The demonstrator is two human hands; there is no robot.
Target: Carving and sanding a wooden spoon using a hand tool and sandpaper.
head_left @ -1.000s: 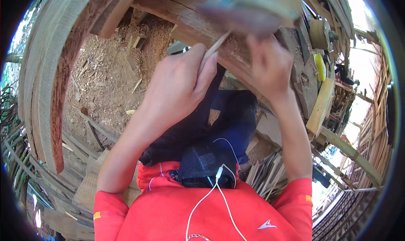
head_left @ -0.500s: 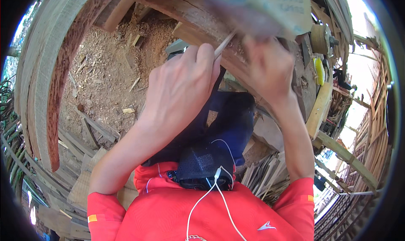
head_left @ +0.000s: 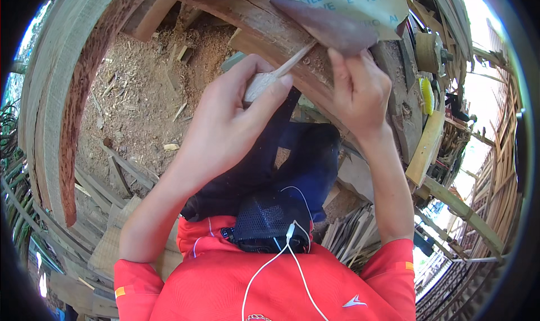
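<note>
My left hand (head_left: 222, 116) is closed around a small pale carved piece of wood (head_left: 259, 87), its thick part showing between thumb and forefinger. From there a thin tapered end reaches up and right to the edge of a wooden beam. My right hand (head_left: 363, 93) pinches the lower edge of a folded sheet of sandpaper (head_left: 360, 10), brown on the grit side and pale with printing on the back. The sandpaper lies over the wooden beam (head_left: 247, 9), close beside the thin tip; whether they touch I cannot tell.
Thick curved planks (head_left: 62, 96) rise at the left. Dirt ground (head_left: 146, 96) strewn with wood chips lies below. A yellow brush-like thing (head_left: 426, 96) and a pale wooden block (head_left: 424, 147) sit at the right. Wood strips (head_left: 354, 231) are stacked near my legs.
My left hand has turned, so the thick part of the carved wood now shows. The right hand and sandpaper, blurred by motion before, are now sharper, with the sheet's printed back more exposed.
</note>
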